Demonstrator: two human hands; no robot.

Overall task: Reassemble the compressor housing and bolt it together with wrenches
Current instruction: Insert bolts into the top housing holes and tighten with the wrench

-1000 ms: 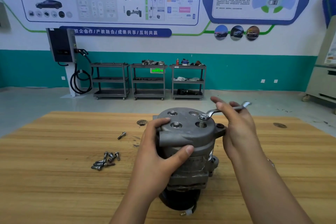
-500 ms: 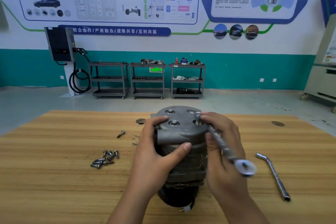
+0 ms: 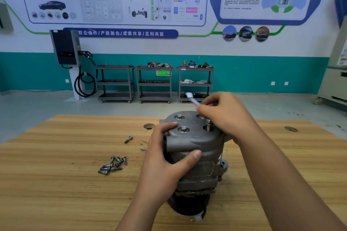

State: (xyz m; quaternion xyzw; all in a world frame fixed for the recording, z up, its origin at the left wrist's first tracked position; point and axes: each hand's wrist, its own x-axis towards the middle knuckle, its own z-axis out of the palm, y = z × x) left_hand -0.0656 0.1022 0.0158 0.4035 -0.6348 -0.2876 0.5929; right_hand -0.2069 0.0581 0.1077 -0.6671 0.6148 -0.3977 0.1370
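The grey metal compressor (image 3: 195,148) stands upright on the wooden table (image 3: 56,184), its black pulley end down. My left hand (image 3: 165,165) grips the housing from the left, thumb across its front. My right hand (image 3: 225,114) holds an L-shaped wrench (image 3: 192,99), its blurred handle pointing up and left. The wrench socket sits on a raised bolt (image 3: 208,124) at the right of the top cover. Two seated bolts (image 3: 183,129) show on the cover's left part.
A pile of several loose bolts (image 3: 112,165) lies left of the compressor, and a single bolt (image 3: 128,139) lies farther back. Two round holes (image 3: 148,126) mark the tabletop. Grey carts (image 3: 155,82) stand by the far wall.
The wrench handle has swung from pointing right, round toward me, and now up and left over the same bolt. The second wrench seen on the table half a second ago is hidden behind my right arm.
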